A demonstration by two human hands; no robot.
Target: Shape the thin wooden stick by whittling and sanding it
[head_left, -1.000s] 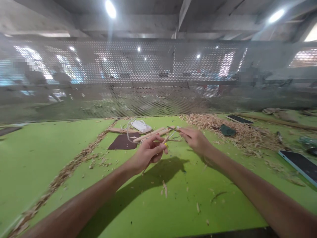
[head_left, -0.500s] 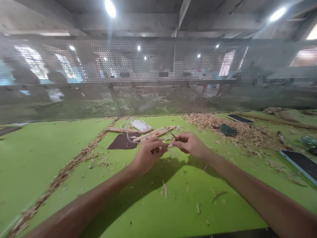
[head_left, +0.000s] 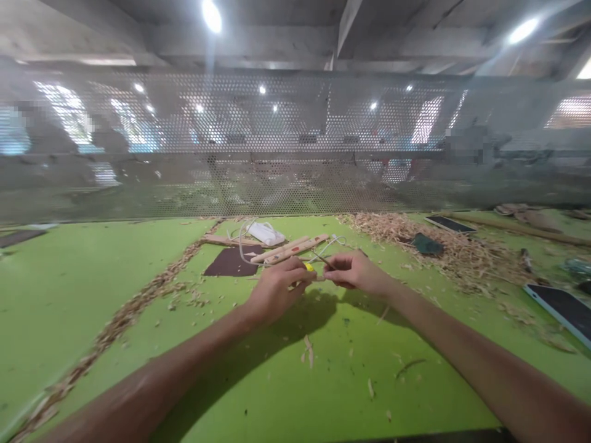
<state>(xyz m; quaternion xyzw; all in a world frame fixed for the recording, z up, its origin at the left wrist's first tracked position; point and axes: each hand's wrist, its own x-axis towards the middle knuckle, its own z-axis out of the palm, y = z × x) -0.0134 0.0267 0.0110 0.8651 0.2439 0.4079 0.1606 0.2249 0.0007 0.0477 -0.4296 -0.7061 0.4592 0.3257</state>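
My left hand [head_left: 279, 286] is closed, fingertips pinched around a thin, pale wooden stick [head_left: 319, 279]. Its tip pokes out toward the other hand, and the rest is mostly behind my fingers. My right hand [head_left: 357, 271] pinches a slim dark tool [head_left: 324, 259] slanting up to the left; whether it is a knife or a file cannot be made out. Both hands are close together above the green table [head_left: 286, 381]. Just beyond my left fingers shows a small yellow thing [head_left: 309, 267], partly hidden.
Wooden sticks with red marks [head_left: 295, 249], a white device [head_left: 266, 234] with a cord and a dark brown sheet [head_left: 232, 262] lie behind my hands. Wood shavings [head_left: 466, 252] pile at right, near two phones [head_left: 561, 311]. A perforated screen [head_left: 295, 178] borders the far edge.
The slim tool in my right hand has swung lower and flatter. More of the yellow thing shows beside my left fingers. Both hands stay near the same spot.
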